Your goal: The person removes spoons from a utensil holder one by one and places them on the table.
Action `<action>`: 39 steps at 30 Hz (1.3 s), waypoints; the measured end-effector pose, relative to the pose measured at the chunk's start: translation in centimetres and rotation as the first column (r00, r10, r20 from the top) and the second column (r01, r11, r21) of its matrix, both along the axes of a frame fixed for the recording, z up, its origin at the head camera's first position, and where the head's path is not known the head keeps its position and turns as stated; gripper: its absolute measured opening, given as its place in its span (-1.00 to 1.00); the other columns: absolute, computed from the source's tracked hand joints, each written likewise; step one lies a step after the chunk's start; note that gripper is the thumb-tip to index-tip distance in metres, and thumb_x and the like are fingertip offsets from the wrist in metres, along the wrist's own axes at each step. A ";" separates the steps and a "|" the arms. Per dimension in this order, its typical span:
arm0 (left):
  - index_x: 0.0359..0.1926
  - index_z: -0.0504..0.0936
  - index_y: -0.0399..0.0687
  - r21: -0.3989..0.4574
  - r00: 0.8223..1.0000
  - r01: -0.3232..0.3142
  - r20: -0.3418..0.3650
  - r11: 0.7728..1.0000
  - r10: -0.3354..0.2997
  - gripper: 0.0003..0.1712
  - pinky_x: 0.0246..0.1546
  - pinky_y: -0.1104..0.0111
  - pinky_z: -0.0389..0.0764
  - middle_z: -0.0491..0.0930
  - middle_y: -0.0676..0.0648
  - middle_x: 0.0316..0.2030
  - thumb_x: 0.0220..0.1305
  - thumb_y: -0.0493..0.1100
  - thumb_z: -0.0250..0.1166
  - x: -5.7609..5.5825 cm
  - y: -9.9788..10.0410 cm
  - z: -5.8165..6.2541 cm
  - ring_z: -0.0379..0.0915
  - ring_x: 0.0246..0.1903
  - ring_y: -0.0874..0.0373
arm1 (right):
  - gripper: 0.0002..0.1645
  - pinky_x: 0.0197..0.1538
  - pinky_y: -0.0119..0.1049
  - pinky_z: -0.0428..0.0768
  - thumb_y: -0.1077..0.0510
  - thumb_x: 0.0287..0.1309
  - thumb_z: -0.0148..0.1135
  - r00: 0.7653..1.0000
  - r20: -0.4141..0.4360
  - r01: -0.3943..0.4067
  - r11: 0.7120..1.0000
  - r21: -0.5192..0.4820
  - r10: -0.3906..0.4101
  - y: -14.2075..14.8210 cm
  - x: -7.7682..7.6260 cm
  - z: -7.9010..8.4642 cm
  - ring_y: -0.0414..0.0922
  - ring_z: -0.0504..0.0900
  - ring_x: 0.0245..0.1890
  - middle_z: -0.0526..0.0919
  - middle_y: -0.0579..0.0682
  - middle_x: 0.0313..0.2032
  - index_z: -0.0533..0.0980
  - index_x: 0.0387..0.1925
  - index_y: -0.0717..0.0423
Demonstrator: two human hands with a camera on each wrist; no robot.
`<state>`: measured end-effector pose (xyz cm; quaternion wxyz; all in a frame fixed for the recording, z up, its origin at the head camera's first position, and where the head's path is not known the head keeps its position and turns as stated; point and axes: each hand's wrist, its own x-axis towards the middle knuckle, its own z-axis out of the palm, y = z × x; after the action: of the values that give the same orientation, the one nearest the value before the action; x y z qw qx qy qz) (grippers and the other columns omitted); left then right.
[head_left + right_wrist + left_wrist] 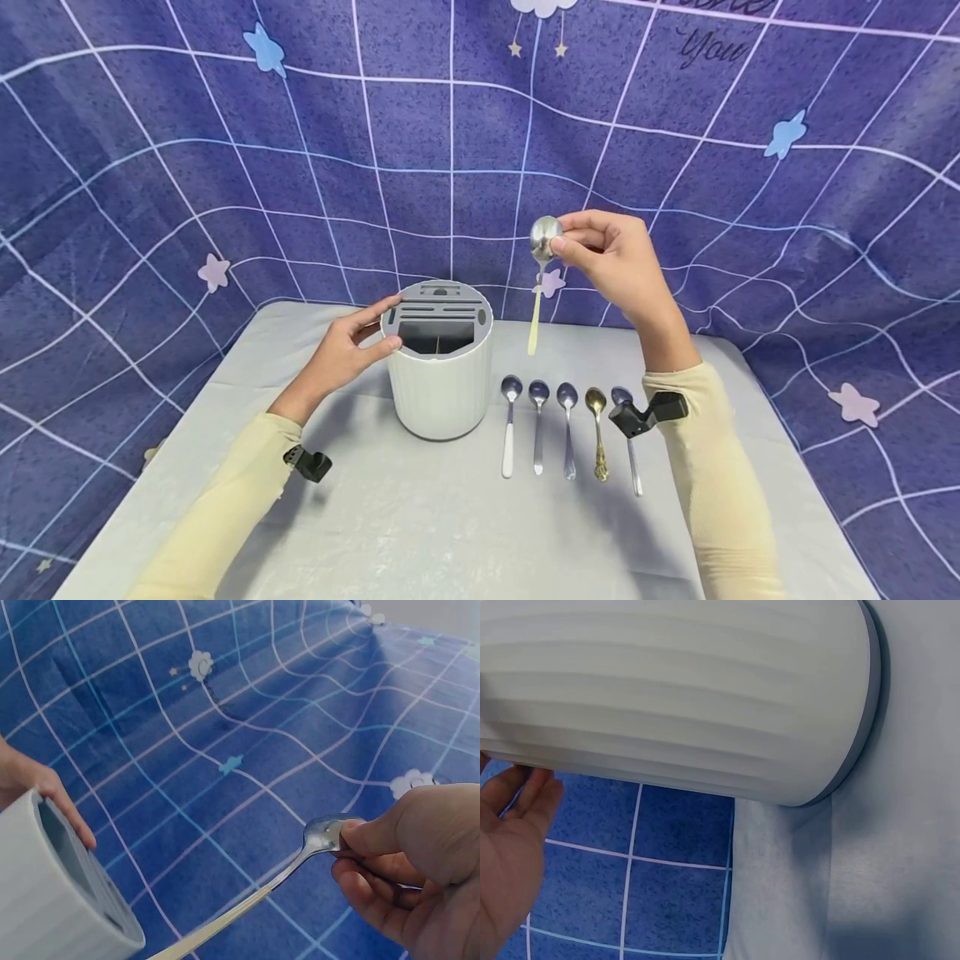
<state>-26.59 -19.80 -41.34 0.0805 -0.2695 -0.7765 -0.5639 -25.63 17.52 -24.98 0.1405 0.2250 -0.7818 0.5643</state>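
Observation:
A spoon with a silver bowl and a pale yellow handle hangs handle down. My right hand pinches it by the bowl, thumb on one face, in the air to the right of a white ribbed utensil holder. The right wrist view shows the thumb pressed on the bowl of that spoon. My left hand rests against the left side of the holder's rim, its thumb and fingers spread and fairly straight. Under the grey slotted lid, the front opening shows a dark divided inside.
Several spoons lie in a row on the grey cloth right of the holder: a white-handled spoon, silver ones and a gold ornate spoon. A blue gridded curtain stands behind the table. Each sleeve carries a black wrist mount.

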 end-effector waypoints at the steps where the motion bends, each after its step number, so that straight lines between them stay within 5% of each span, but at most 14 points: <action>1: 0.49 0.38 -0.08 0.002 1.000 0.001 -0.002 1.000 -0.001 -0.27 0.44 0.43 0.34 0.33 -0.14 0.47 0.34 -0.32 0.37 0.0 0.0 -0.1 0.17 0.48 -0.01 | -0.71 -0.21 -0.46 0.71 0.33 0.26 0.38 1.000 0.003 0.006 1.000 0.002 -0.006 0.3 -0.1 -0.2 -0.28 0.72 -0.38 0.80 -0.20 -0.39 0.64 -0.03 0.43; 22: 0.48 0.39 -0.06 0.011 1.000 -0.006 0.010 1.000 0.006 -0.28 0.41 0.50 0.35 0.34 -0.13 0.47 0.34 -0.31 0.38 -0.1 0.0 -0.2 0.17 0.49 -0.02 | -0.65 -0.18 -0.54 0.73 0.38 0.29 0.30 0.991 0.110 0.084 0.995 -0.047 -0.078 7.3 -1.4 -4.2 -0.34 0.75 -0.37 0.77 -0.29 -0.43 0.53 0.01 0.59; 39: 0.48 0.39 -0.10 0.027 1.000 -0.002 0.013 1.000 0.002 -0.27 0.39 0.52 0.37 0.34 -0.19 0.46 0.32 -0.33 0.38 -0.1 0.0 -0.3 0.25 0.44 0.01 | -0.57 -0.18 -0.53 0.73 0.30 0.35 0.26 0.958 0.249 0.135 0.990 0.050 -0.144 11.8 -1.8 -7.6 -0.39 0.70 -0.40 0.73 -0.36 -0.40 0.50 0.10 0.60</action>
<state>-26.70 -19.80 -41.64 0.0795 -0.2638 -0.7695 -0.5762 -27.48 29.34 -32.63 0.0756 0.0980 -0.8163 0.5642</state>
